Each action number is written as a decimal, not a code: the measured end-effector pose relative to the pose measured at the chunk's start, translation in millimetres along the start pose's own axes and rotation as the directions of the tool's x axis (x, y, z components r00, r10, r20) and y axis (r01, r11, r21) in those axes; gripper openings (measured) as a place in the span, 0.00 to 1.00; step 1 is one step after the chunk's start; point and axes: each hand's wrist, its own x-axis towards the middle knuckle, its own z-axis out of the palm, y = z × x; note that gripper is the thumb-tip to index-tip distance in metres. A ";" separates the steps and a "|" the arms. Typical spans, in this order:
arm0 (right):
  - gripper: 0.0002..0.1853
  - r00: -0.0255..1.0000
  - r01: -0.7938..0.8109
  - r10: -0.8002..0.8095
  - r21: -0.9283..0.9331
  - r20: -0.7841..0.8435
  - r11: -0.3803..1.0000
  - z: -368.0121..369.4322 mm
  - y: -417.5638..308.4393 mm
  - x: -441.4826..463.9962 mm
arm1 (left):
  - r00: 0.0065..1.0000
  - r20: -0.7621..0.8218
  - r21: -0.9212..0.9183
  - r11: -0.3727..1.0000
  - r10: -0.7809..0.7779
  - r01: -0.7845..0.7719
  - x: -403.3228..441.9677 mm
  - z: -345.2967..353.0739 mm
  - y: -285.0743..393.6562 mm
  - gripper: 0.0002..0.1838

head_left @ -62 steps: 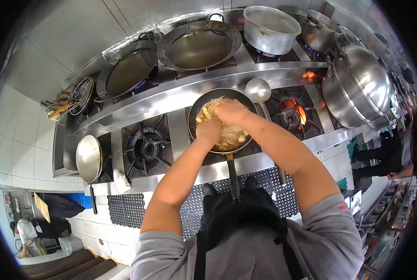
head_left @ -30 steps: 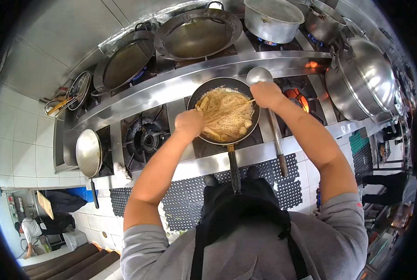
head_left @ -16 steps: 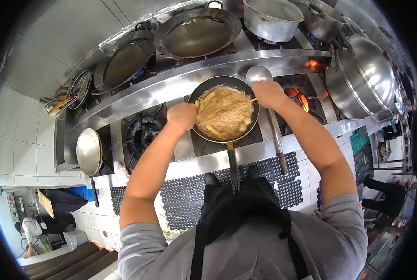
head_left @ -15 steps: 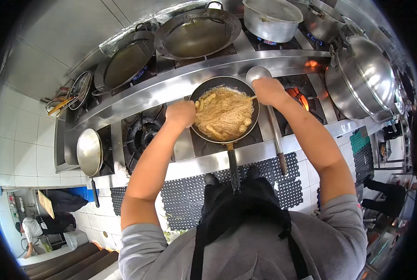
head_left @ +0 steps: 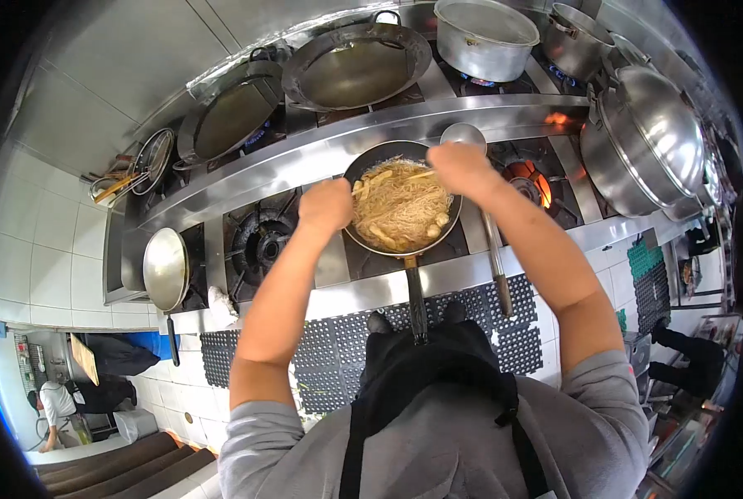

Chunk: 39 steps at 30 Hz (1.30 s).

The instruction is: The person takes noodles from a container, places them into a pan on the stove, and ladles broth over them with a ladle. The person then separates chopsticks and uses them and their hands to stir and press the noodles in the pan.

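A black frying pan [head_left: 373, 160] full of thin brown noodles [head_left: 401, 208] with pale chunks sits on the stove. My left hand [head_left: 326, 206], closed, is at the pan's left rim with a short pale end of a chopstick [head_left: 358, 190] showing by its fingers. Over the right rim, my right hand [head_left: 463, 169] is also closed; the pale chopstick [head_left: 421, 175] in it slants down to the noodles. Neither hand is on the pan's handle [head_left: 416, 299], which points toward my body. A long-handled ladle [head_left: 463, 133] lies right of the pan, partly behind my right hand.
A burner [head_left: 530, 181] glows orange to the right. Two wide woks [head_left: 355, 71] with liquid and a large pot [head_left: 488, 41] stand on the back burners. A steel steamer [head_left: 646, 141] is far right, a smaller pan [head_left: 165, 270] far left. Other people are at both sides.
My right hand has moved left and slightly toward me over the pan's rim. The left hand stays near the left rim. The noodles have shifted, and the view has moved slightly.
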 end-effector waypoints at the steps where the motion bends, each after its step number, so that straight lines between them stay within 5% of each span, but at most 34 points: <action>1: 0.07 0.999 0.034 -0.035 0.041 0.027 0.999 2.3 -16.6 1.5 | 0.999 -0.046 -0.040 0.999 0.015 -0.017 2.5 6.3 9.6 0.10; 5: 0.07 0.967 0.178 -0.191 0.089 0.168 0.980 44.5 -20.9 -9.6 | 0.991 0.000 -0.001 0.991 0.132 -0.132 -1.4 67.6 21.9 0.09; 8: 0.06 0.982 0.001 -0.006 0.026 0.191 1.000 38.8 22.2 -24.2 | 0.994 0.037 0.034 0.994 0.105 -0.106 -24.7 45.7 1.1 0.09; 12: 0.06 0.998 -0.053 0.052 0.039 0.023 0.998 16.0 47.9 -58.5 | 0.993 -0.112 -0.020 0.999 -0.043 0.041 -69.6 22.3 -34.9 0.09; 15: 0.05 0.992 -0.022 0.051 0.236 -0.119 0.971 17.3 33.3 -87.7 | 0.977 -0.184 -0.200 0.977 -0.104 0.067 -96.3 40.2 -44.4 0.10; 17: 0.05 0.996 -0.006 0.021 0.181 -0.082 0.984 48.8 33.3 -95.7 | 0.930 -0.275 -0.578 0.815 -0.244 0.043 -111.3 56.5 -44.4 0.10; 19: 0.05 0.998 -0.032 0.038 0.117 -0.047 0.993 53.3 30.2 -103.8 | 0.912 -0.264 -0.727 0.686 -0.314 0.026 -121.5 81.7 -38.4 0.09; 22: 0.04 0.958 -0.045 0.134 0.328 -0.253 0.944 39.0 15.5 -117.4 | 0.909 -0.166 -0.926 0.377 -0.383 -0.011 -136.2 114.9 -16.5 0.07; 23: 0.03 0.934 -0.074 0.262 0.585 -0.243 0.808 35.8 6.2 -123.1 | 0.914 0.080 -0.995 0.022 -0.397 0.097 -140.4 119.5 -3.7 0.06; 26: 0.01 0.923 0.014 0.382 0.996 -0.046 0.086 67.8 -36.0 -140.6 | 0.925 0.323 -0.886 -0.408 -0.199 0.222 -150.8 112.3 33.1 0.09; 28: 0.04 0.967 -0.084 0.241 0.996 0.078 0.015 74.9 -74.0 -156.9 | 0.951 0.284 -0.831 -0.527 -0.125 0.179 -147.5 121.4 55.7 0.12; 31: 0.04 0.968 -0.114 0.219 0.993 0.119 -0.034 71.4 -117.0 -156.3 | 0.978 0.195 -0.855 -0.501 -0.070 0.134 -139.3 113.1 82.5 0.14; 33: 0.05 0.982 -0.111 0.165 0.984 0.087 0.140 63.0 -127.3 -155.7 | 0.982 0.174 -0.858 -0.500 -0.068 0.117 -136.8 113.4 87.8 0.13; 35: 0.05 0.989 -0.063 0.139 0.985 0.041 0.159 69.7 -131.4 -156.8 | 0.983 0.108 -0.929 -0.367 -0.152 0.045 -134.6 116.8 88.3 0.11; 39: 0.07 0.997 -0.081 0.021 0.961 0.078 0.265 74.0 -134.0 -167.5 | 0.960 0.170 -0.904 -0.423 -0.221 0.062 -139.0 109.7 74.3 0.10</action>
